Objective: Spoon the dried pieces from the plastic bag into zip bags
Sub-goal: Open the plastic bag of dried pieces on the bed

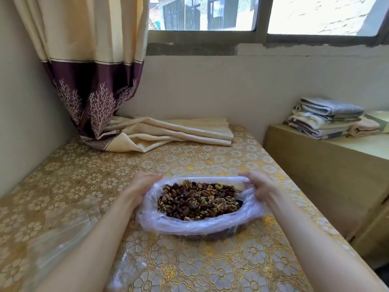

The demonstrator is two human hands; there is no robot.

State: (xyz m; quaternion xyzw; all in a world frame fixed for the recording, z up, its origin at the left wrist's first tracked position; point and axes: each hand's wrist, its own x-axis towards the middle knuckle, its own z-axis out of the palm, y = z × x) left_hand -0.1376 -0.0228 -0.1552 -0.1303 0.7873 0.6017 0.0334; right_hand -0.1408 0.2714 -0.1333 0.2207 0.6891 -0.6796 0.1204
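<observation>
A tabletop (210, 260) covered in gold floral-patterned cloth carries a thin clear plastic bag (189, 225) of mixed brown dried pieces (200, 200). Left of the bag lie clear zip bags (63, 239), blurred. The left hand (143, 184) and right hand (260, 185) grip the bag's rolled rim, spreading it open. This looks like preparation; next comes a spoon, none visible.

Daylight came through a wide window (263, 13) above a pale wall (210, 85), a cream-and-purple curtain (88, 66) draped onto the far left corner of the gold floral surface (189, 266), and folded linens (328, 118) sat on a low cabinet (315, 165) beyond its right edge.
</observation>
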